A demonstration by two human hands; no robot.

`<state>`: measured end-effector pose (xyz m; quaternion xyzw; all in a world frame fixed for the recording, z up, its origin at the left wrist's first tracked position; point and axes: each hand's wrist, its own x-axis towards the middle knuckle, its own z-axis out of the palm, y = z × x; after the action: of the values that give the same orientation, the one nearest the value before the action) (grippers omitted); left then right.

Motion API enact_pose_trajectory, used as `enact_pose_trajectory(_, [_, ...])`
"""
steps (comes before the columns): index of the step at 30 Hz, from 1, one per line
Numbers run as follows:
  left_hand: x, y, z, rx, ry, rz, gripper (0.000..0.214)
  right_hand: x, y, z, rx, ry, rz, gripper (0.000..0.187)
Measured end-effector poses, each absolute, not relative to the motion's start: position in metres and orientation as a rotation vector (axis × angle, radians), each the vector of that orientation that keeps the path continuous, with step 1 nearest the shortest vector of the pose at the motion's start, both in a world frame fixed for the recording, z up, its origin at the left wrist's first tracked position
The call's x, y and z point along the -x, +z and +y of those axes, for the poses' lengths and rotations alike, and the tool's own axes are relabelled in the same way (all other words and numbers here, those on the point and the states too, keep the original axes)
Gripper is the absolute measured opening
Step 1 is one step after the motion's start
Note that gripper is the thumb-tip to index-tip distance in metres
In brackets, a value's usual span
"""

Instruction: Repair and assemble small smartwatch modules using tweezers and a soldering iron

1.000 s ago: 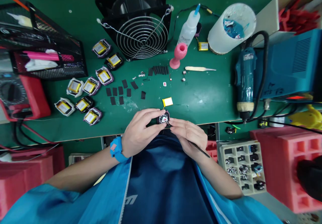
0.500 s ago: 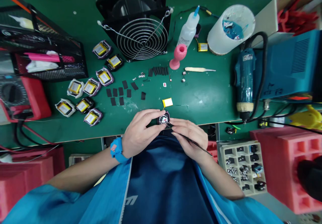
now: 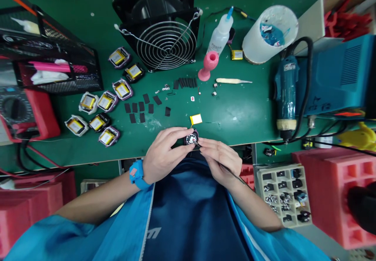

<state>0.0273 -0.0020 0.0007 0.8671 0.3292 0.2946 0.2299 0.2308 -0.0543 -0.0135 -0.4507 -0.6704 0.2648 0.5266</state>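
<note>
My left hand (image 3: 164, 151) pinches a small round black watch body (image 3: 191, 139) at the near edge of the green table (image 3: 241, 112). A yellow battery (image 3: 196, 119) lies on the table just beyond the watch body, touching its far side. My right hand (image 3: 221, 159) grips thin black tweezers (image 3: 232, 173), whose tip touches the right side of the watch body. On my left wrist sits a blue watch (image 3: 135, 173).
Several opened watch cases with yellow batteries (image 3: 100, 104) lie at the left, black pads (image 3: 141, 110) beside them. At the back stand a fan (image 3: 164, 30), a glue bottle (image 3: 220, 34), a pink stand (image 3: 209, 64) and a white cup (image 3: 270, 32). A blue electric screwdriver (image 3: 285, 96) lies right. A parts tray (image 3: 283, 192) sits below the table edge.
My right hand has shifted slightly left and tilted, swinging the tweezers' rear end further right. The left hand and watch body stay in place.
</note>
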Motion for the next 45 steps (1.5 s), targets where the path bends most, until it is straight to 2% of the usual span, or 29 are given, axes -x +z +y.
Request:
enact_pose_trajectory(5, [-0.027, 0.0, -0.003, -2.382, 0.798, 0.91, 0.02, -0.234, -0.008, -0.057, 1.075, 0.746, -1.543, 0.041])
enact_pose_trajectory(8, [-0.026, 0.0, -0.003, -2.381, 0.786, 0.917, 0.019, -0.24, 0.001, -0.057, 1.115, 0.879, -1.454, 0.037])
enact_pose_trajectory(16, [-0.02, 0.009, 0.008, -2.354, 0.668, 0.816, 0.019, -0.267, 0.017, -0.009, 1.135, 1.458, -1.313, 0.004])
enact_pose_trajectory(20, [-0.018, 0.013, 0.015, -2.369, 0.637, 0.749, 0.021, -0.273, 0.017, 0.02, 1.074, 1.752, -1.264, 0.013])
enact_pose_trajectory(25, [-0.019, 0.014, 0.017, -2.361, 0.674, 0.757, 0.018, -0.271, 0.015, 0.034, 0.98, 1.914, -1.324, 0.018])
enact_pose_trajectory(45, [-0.019, 0.012, 0.016, -2.354, 0.684, 0.738, 0.017, -0.275, 0.015, 0.035, 0.916, 1.888, -1.356, 0.018])
